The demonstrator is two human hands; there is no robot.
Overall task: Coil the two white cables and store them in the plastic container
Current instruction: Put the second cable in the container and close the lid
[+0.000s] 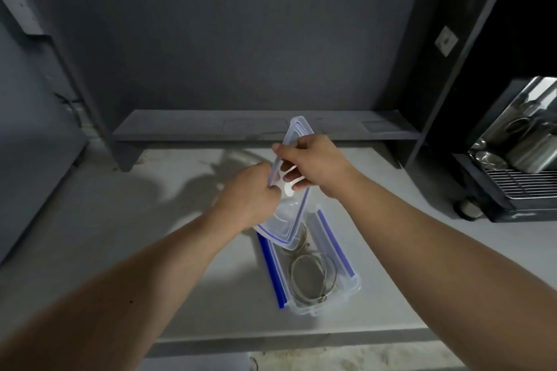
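Observation:
A clear plastic container (349, 289) with blue side clips stands on the white counter in front of me. Coiled pale cables (313, 277) lie inside it. Both hands hold the clear blue-rimmed lid (297, 135) tilted on edge above the container's far end. My left hand (250, 193) grips the lid's left edge. My right hand (313, 163) holds its right side, fingers showing through the plastic. The lid's low corner hangs over the container's far end; that end is hidden behind it.
A grey raised shelf (241, 126) runs along the back wall. At the right a dark rack (512, 190) holds steel cups and pots. The counter's front edge (271, 340) lies just below the container.

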